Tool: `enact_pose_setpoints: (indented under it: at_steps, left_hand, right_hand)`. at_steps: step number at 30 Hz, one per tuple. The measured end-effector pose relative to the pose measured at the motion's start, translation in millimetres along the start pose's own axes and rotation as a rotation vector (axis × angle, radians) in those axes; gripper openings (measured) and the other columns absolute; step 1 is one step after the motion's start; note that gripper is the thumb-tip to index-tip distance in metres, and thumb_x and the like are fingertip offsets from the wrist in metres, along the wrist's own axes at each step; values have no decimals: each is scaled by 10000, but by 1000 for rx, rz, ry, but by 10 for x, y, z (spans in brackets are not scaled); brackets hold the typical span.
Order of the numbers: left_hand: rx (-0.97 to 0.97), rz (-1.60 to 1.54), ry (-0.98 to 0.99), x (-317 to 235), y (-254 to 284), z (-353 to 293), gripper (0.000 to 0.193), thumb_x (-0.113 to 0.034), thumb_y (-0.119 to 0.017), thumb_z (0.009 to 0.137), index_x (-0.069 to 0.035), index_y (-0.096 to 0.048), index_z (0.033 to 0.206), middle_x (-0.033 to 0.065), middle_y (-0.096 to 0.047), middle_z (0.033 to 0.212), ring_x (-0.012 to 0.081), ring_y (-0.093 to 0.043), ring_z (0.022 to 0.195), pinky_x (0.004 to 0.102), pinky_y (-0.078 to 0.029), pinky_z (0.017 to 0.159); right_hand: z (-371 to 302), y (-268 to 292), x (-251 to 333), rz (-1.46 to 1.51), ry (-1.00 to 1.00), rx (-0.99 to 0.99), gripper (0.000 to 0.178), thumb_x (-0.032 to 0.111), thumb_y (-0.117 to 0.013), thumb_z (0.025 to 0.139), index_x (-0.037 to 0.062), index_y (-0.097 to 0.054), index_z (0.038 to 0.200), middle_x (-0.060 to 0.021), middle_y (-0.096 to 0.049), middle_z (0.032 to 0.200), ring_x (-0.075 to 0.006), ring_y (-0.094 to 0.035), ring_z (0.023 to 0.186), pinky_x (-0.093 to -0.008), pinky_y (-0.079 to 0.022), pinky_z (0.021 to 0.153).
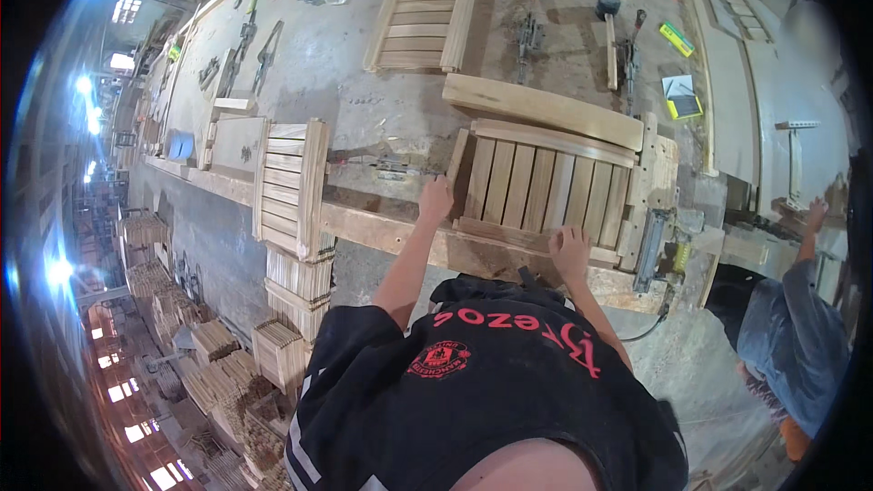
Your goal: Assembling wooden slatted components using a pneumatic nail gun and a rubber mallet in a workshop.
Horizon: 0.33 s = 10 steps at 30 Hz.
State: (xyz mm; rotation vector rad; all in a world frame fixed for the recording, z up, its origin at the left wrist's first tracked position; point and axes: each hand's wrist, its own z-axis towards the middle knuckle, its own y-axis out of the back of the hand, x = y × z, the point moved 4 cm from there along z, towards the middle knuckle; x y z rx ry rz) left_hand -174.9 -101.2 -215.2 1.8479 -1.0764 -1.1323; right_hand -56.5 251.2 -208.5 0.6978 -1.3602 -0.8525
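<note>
In front of me on the bench lies a slatted wooden panel [540, 189], its slats set between a far rail and a near rail [502, 229]. A loose wooden strip [458, 158] stands just off the panel's left side. My left hand [436, 200] is closed around the near end of this strip. My right hand [570, 252] lies over the near rail with bent fingers somewhat apart, touching the wood. A thick wooden board [546, 112] borders the panel's far side. At the right is a metal clamp [650, 250] with a yellow spring beside it.
A stack of slatted panels [289, 184] sits at the bench's left edge, with another panel [423, 18] farther back. Bar clamps [527, 36], a mallet [609, 36] and a small notebook [680, 95] lie beyond. A co-worker [787, 336] stands at the right.
</note>
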Motion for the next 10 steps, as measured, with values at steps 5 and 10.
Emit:
enact_pose_setpoints:
  at_steps: [5,10]
  left_hand:
    - [-106,42,-241,-164,-39,4,247,-267,-549,902,-43,-601,991,212,-643,940,405,-631,911,532,-513,771]
    - [-25,51,-156,12,-272,147,343,-342,-660,825,-80,-614,1041,203,-641,1028,403,-629,966,519,-496,866]
  right_hand:
    - [82,-32,76,-53,-58,52,167,229,-651,784,93,-587,856,-120,-555,892,-347,-542,936,-504,-420,823]
    - [221,-166,296,-40,-102,158,163,233,-663,763,106,-587,830,-119,-548,867,-341,-543,912,-500,-418,808]
